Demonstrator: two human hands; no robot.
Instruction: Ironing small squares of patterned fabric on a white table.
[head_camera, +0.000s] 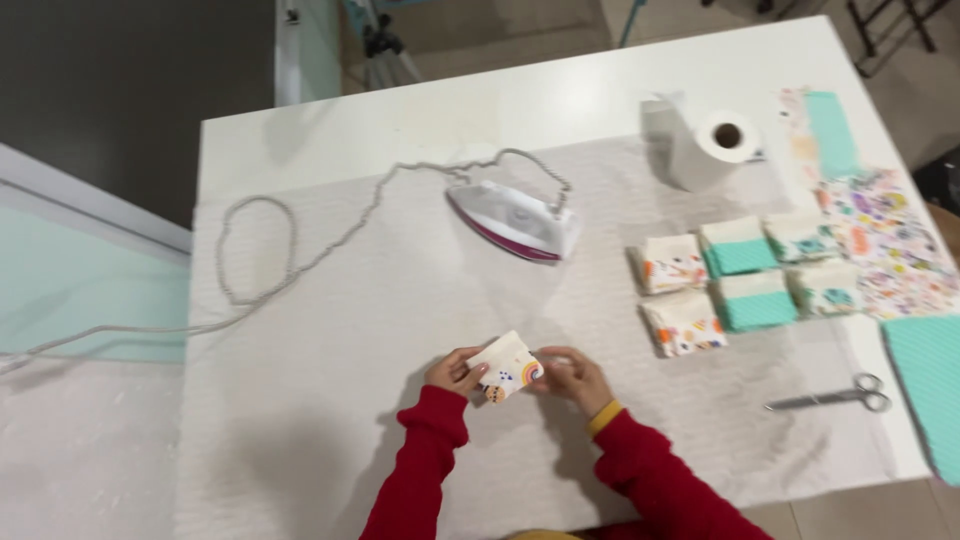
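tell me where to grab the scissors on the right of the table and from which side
Take the scissors by the finger loops at their right end, coming in from the right. They lie flat, blades closed and pointing left, loops nearest the table's right edge.

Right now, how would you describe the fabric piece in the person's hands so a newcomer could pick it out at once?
Start at the white iron on the white table and come straight toward the camera. There the left hand and right hand pinch a small folded cream fabric piece between them. Unlike the folded stacks to the right, it is lifted.
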